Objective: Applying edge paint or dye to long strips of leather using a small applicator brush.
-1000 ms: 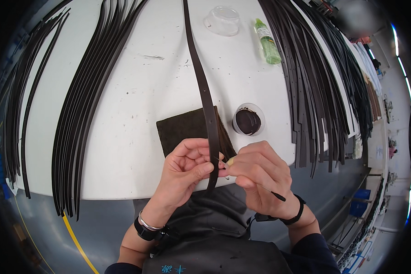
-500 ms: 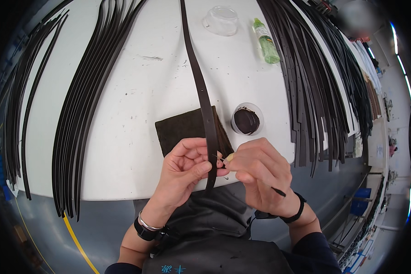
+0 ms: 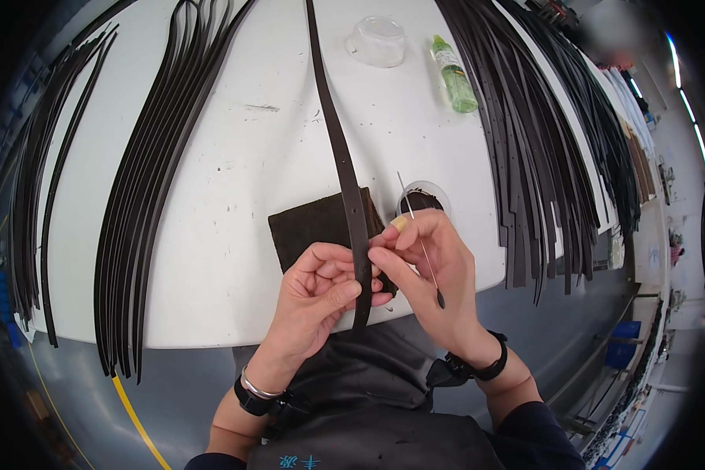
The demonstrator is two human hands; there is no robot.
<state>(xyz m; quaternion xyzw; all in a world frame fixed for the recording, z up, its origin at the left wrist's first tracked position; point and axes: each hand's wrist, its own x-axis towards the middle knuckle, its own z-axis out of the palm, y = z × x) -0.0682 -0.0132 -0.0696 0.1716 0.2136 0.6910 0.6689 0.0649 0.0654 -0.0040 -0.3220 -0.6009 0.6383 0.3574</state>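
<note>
At the table's near edge, the left hand [image 3: 317, 294] is pinching the belt [image 3: 351, 196]; the right hand [image 3: 431, 270] is gripping a thin stick [image 3: 421, 243], probably painting the belt's edge.

A white, scuffed surface [image 3: 235, 180] fills the view. Grey floor [image 3: 78, 407] lies near, crossed by a yellow line [image 3: 137, 419] at left. Strip lights [image 3: 685, 82] glow far right.

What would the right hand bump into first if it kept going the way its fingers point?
The right hand points left, with its fingertips already at the strap. Right behind the strap is the left hand, though depth is hard to judge.
</note>
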